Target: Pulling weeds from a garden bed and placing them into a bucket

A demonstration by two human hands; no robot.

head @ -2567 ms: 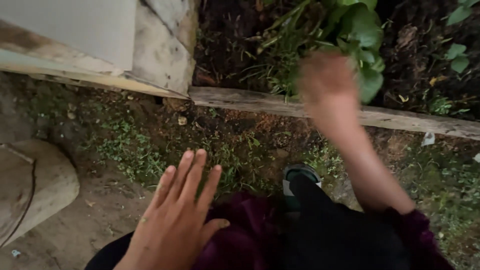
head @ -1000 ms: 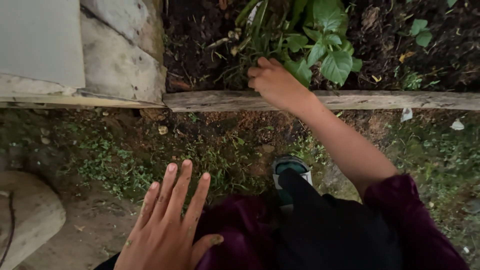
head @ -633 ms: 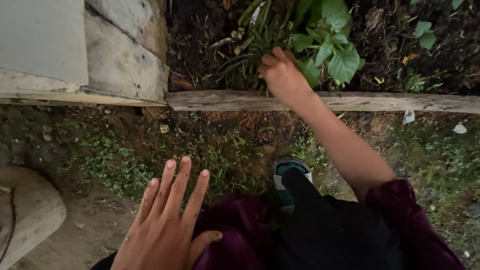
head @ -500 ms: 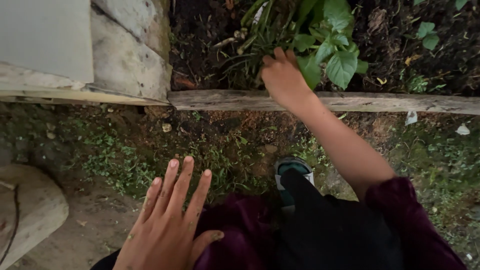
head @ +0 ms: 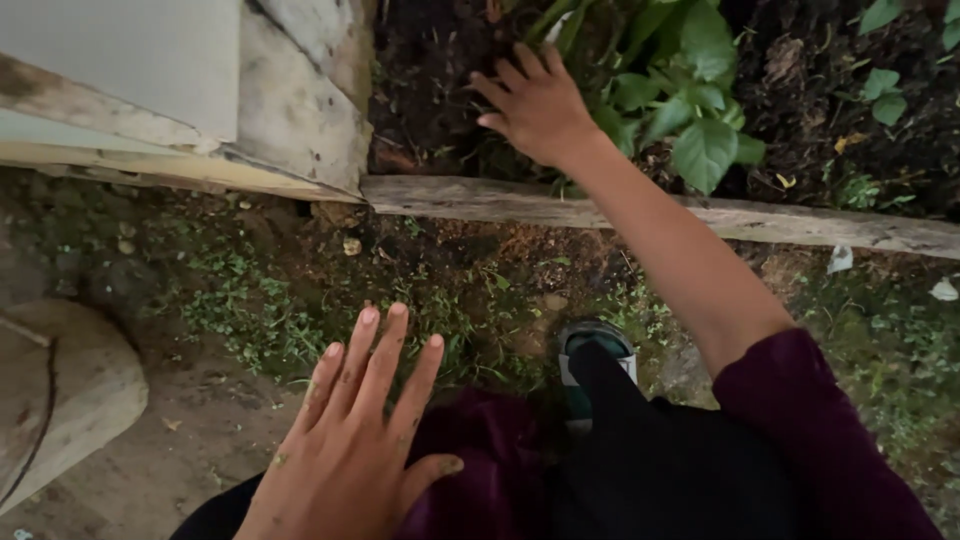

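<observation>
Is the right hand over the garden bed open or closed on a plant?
Open. The right hand has its fingers spread above the dark soil, beside the broad-leaved green plant; nothing is gripped between them.

Right hand (head: pixel 538 102) stretched forward, fingers spread, grip empty — left hand (head: pixel 345 462) flat, fingers extended.

Garden: soil bed (head: pixel 800 120), leafy plants (head: pixel 690 110)
</observation>
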